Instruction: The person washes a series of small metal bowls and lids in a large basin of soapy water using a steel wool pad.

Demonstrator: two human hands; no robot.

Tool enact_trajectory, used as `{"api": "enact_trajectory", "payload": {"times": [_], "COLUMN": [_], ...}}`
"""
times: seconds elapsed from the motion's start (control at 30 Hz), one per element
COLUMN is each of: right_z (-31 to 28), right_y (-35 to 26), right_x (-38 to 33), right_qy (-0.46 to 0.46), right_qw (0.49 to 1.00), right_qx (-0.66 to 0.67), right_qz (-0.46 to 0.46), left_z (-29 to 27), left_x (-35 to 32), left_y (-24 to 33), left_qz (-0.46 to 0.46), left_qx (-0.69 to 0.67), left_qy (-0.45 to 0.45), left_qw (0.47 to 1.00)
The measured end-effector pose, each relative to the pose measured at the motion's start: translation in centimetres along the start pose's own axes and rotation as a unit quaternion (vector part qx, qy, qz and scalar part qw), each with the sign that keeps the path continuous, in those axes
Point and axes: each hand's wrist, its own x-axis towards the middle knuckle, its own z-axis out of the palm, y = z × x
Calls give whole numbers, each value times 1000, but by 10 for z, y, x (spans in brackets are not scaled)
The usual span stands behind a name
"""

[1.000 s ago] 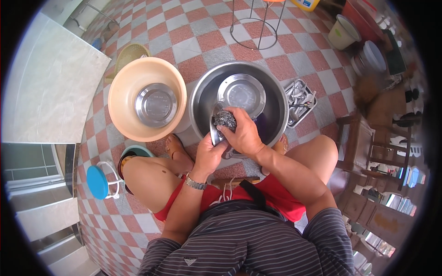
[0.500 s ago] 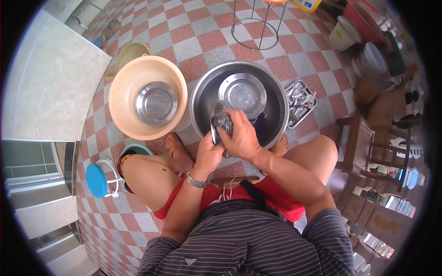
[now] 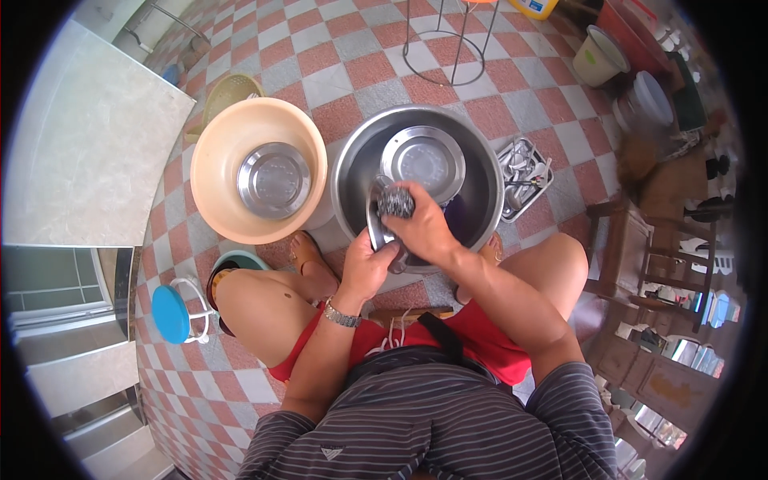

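Scrubbing step, I judge: over the large steel basin (plate inside), left hand fingers clamp a small steel dish; right hand fingers grip a steel-wool scourer; rinsing seems due next.

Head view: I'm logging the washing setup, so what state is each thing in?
Steel basin: upright, plate inside.
Steel plate: lying flat in basin.
Held dish: tilted on edge.
Scourer: pressed to dish.
Left hand: gripping dish.
Right hand: gripping scourer.
Plastic basin: holds steel bowl.

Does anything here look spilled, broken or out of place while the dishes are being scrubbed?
Nothing stands out. The left hand holds a metal dish on edge over the big steel basin while the right hand presses a steel scourer to it. The beige basin sits upright beside it, and no spill shows on the tiled floor.
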Motion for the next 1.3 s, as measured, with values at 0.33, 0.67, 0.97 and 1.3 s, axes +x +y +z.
{"api": "enact_trajectory", "payload": {"times": [0.33,0.67,0.97,1.3], "right_z": [-2,-14,-11,-28], "right_y": [-7,-9,9,6], "right_x": [-5,19,28,37], "right_qy": [27,40,110,192], "right_qw": [998,996,989,963], "right_qx": [-43,41,-100,136], "right_qz": [-42,70,-1,131], "left_z": [6,10,6,-10], "left_x": [0,-2,-3,-5], "left_y": [5,5,9,9], "left_qz": [-11,19,1,60], "left_qx": [-13,33,27,-152], "left_qy": [-2,-11,-13,38], "left_qw": [1000,999,1000,986]}}
